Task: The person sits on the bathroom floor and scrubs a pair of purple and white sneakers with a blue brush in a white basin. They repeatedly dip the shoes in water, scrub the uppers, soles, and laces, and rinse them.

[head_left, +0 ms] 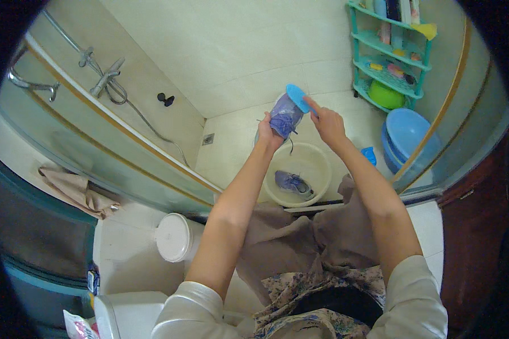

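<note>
My left hand (270, 133) is closed around a purple lace-up shoe (285, 117), holding it up above a basin with the toe pointing away from me. Whitish foam or wet sheen shows on its toe. In my right hand (328, 123) is a blue scrubbing brush (297, 98), its flat oval back facing up and its far side against the toe of the shoe. The bristles are hidden. Below, a second purple shoe (292, 183) lies inside the cream plastic basin (326, 164). A dark lace dangles from the held shoe.
A green tiered corner shelf (387, 42) with bottles stands at the far right, beside stacked blue basins (410, 133). A small blue packet (369, 155) lies on the floor. Glass shower panels (124, 141) flank both sides. A lidded white bucket (174, 237) stands left of my legs.
</note>
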`<state>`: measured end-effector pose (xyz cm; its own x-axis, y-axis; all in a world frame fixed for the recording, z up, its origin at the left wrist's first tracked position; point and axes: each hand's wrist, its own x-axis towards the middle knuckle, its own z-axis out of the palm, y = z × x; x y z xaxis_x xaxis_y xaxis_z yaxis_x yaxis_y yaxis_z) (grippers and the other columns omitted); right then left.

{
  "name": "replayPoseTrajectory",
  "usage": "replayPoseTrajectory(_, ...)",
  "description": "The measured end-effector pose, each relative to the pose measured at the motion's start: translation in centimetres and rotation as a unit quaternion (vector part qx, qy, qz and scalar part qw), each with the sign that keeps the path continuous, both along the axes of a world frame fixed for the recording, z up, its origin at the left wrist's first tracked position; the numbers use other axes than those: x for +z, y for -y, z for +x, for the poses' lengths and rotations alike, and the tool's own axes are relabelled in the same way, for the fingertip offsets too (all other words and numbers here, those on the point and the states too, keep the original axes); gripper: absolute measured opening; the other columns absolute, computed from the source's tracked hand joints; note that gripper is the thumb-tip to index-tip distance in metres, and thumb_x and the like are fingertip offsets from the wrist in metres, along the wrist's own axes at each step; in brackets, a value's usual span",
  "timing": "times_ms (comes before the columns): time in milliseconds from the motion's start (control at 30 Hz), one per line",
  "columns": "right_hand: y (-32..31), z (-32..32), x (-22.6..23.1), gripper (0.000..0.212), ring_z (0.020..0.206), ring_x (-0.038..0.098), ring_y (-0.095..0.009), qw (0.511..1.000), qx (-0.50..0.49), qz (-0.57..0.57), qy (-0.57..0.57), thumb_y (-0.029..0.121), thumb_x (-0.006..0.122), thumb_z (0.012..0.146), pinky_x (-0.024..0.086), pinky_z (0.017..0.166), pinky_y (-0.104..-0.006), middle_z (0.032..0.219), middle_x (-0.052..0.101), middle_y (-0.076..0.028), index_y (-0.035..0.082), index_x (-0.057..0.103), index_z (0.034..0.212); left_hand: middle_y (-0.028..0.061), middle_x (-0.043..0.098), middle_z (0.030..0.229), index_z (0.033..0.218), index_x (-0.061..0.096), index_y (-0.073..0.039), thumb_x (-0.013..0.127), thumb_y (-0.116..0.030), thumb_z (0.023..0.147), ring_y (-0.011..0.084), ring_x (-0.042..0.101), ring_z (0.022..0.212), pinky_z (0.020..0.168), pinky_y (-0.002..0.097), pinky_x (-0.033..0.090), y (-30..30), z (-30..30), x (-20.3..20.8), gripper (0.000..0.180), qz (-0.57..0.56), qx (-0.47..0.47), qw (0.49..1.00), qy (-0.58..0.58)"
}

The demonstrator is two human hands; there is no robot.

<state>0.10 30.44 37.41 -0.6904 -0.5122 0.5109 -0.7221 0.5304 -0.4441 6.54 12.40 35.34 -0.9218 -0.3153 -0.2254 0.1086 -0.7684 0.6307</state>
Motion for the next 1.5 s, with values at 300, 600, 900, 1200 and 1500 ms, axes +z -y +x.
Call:
replayPoseTrajectory(300,2.9,-1.4,-3.0,0.052,0.057,0.060,-0.029,0.999,0.041,0.031,-0.016,0.019,0.055,0.080,0.048,0.053,-0.0420,0.066,0.059,-0.011,0.030,0.038,0.128,0.0179,0.050,0.119,0.123,0.039,0.004,0.032,-0.032,0.093,0.0317,0.048,0.110,0.100,0.0433,0.033,1.1,1.4,-0.2,0.047,-0.015,0.011,1.000,0.016)
replayPoseTrajectory(600,3.5,-2.7,-4.5,0.049,0.062,0.062,-0.030,0.996,0.092,0.005,0.017,0.020,0.054,0.079,0.049,0.053,-0.0417,0.068,0.061,-0.013,0.026,0.040,0.126,0.0177,0.055,0.108,0.113,0.044,0.006,0.045,0.006,0.077,0.0280,0.056,0.097,0.088,0.0375,0.045,1.5,-0.3,-1.7,0.035,-0.109,0.014,0.989,0.104)
replayPoseTrajectory(900,2.5,-4.3,-3.7,0.044,0.059,0.062,-0.028,0.994,0.096,0.019,-0.044,0.022,0.052,0.082,0.049,0.052,-0.0419,0.064,0.060,-0.010,0.030,0.042,0.124,0.0173,0.054,0.108,0.114,0.043,0.006,0.046,0.008,0.075,0.0280,0.055,0.098,0.091,0.0386,0.043,2.8,-1.4,-0.4,0.039,-0.130,0.010,0.990,0.060)
replayPoseTrajectory(1200,3.2,-3.0,-5.5,0.046,0.062,0.061,-0.028,0.995,0.075,-0.025,0.067,0.026,0.052,0.083,0.048,0.054,-0.0411,0.067,0.059,-0.011,0.032,0.039,0.127,0.0189,0.053,0.110,0.115,0.042,0.007,0.047,0.008,0.073,0.0306,0.054,0.100,0.094,0.0395,0.040,5.7,-2.1,0.4,0.043,-0.083,0.028,0.996,-0.005)
replayPoseTrajectory(1500,5.2,-4.5,-2.9,0.047,0.055,0.060,-0.027,0.996,0.046,-0.044,-0.067,0.026,0.055,0.082,0.046,0.047,-0.0393,0.061,0.058,-0.009,0.031,0.040,0.126,0.0166,0.054,0.107,0.116,0.043,0.003,0.044,0.009,0.072,0.0286,0.054,0.098,0.088,0.0380,0.043,3.6,-2.7,0.4,0.045,-0.163,-0.066,0.984,-0.023)
